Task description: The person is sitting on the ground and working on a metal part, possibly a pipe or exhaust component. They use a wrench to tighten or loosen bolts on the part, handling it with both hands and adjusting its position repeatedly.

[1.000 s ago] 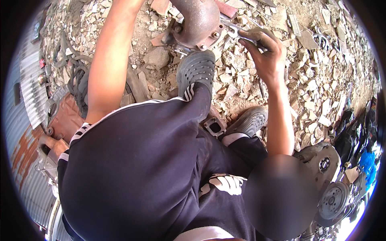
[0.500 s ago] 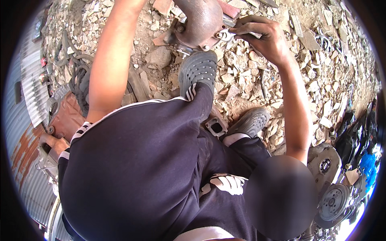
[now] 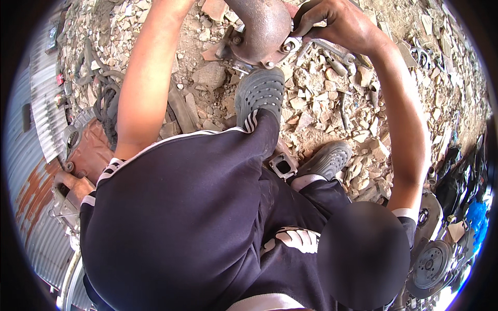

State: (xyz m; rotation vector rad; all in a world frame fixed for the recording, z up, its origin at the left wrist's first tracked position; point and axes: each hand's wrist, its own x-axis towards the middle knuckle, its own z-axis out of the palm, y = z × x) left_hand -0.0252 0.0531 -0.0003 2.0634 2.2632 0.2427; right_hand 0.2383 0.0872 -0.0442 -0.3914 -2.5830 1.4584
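A brown, rusty curved metal pipe (image 3: pixel 267 26) with a bolted flange is at the top centre, by the toe of a grey clog (image 3: pixel 259 93). My right hand (image 3: pixel 332 23) is at its right side, fingers closed in a pinch around a small silver wrench (image 3: pixel 295 43). The wrench end sits at a bolt (image 3: pixel 286 47) on the flange; its handle is mostly hidden by my fingers. My left forearm (image 3: pixel 148 78) runs up past the top edge beside the pipe, so my left hand is out of the picture.
Broken stones cover the ground (image 3: pixel 311 111). A spanner (image 3: pixel 346 56) lies below my right hand. Dark hoses (image 3: pixel 106 98) and a reddish-brown casting (image 3: pixel 91 150) are at the left, and a round metal pulley (image 3: pixel 430 263) at the lower right. A small square-flanged part (image 3: pixel 283 166) lies between the clogs.
My right hand has moved up and slightly left around the bolt, turning the wrench with it. The spanner on the stones has come into sight. My left arm has hardly moved.
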